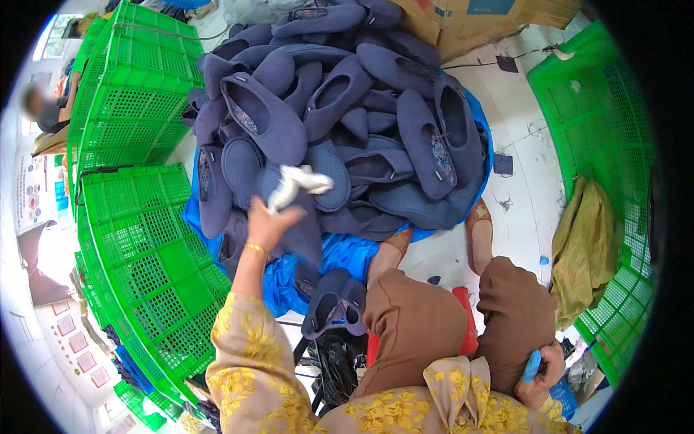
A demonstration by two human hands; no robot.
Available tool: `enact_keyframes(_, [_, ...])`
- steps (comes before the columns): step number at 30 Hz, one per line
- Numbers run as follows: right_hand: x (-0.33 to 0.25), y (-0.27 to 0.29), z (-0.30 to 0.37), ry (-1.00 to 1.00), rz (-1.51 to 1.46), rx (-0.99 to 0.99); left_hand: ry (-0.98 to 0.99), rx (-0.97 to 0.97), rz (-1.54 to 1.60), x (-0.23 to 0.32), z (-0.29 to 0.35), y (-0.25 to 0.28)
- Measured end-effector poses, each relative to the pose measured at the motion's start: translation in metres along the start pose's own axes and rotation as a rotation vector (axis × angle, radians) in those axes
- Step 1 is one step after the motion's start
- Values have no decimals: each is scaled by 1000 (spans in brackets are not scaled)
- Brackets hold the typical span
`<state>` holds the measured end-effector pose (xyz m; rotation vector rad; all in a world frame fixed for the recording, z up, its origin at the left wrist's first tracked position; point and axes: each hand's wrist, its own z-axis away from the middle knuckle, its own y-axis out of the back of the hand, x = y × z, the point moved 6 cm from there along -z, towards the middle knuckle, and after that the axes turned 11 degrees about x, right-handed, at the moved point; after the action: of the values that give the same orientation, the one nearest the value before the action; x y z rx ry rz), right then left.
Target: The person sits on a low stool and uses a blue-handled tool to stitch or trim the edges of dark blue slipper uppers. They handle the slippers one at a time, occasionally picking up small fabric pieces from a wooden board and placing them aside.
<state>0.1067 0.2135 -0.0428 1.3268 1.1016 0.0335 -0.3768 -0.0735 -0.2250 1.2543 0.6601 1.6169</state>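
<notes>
My left hand point(269, 226) reaches over the near left side of a big heap of dark blue slippers point(340, 98). Its thumb and fingers close on the lower end of a crumpled white piece point(293, 184), cloth or paper, I cannot tell which. A motion-blurred slipper point(302, 235) lies just beside and below that hand; whether the hand touches it is unclear. My right hand point(542, 376) is beside my right knee, fingers curled, with a blue finger cover point(532, 366) on one finger. What the curled fingers hold, if anything, is hidden.
Blue plastic sheeting point(275, 289) lies under the heap. More slippers point(336, 304) hang low by my left knee. Green crates point(144, 253) wall the left; another green crate point(578, 94) with an olive cloth point(589, 253) stands right. A cardboard box point(477, 29) is behind.
</notes>
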Motion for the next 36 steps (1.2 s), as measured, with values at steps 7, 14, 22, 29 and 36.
enact_keyframes(7, [2, 2, 1, 10, 20, 15, -47, -146, 273, -27, 9, 41])
enact_keyframes(14, [0, 0, 1, 14, -7, 15, 126, 124, 357, 58, -138, 55])
enact_keyframes(22, [-11, -6, -9, 44, 8, 7, -240, 527, 140, 136, -96, -3])
enact_keyframes(29, [-3, -1, -3, 70, 15, 23, -441, -168, 154, 228, -60, -43])
enact_keyframes(36, [-4, 0, 0, 12, 18, 44, -463, 66, -161, 186, -33, -111])
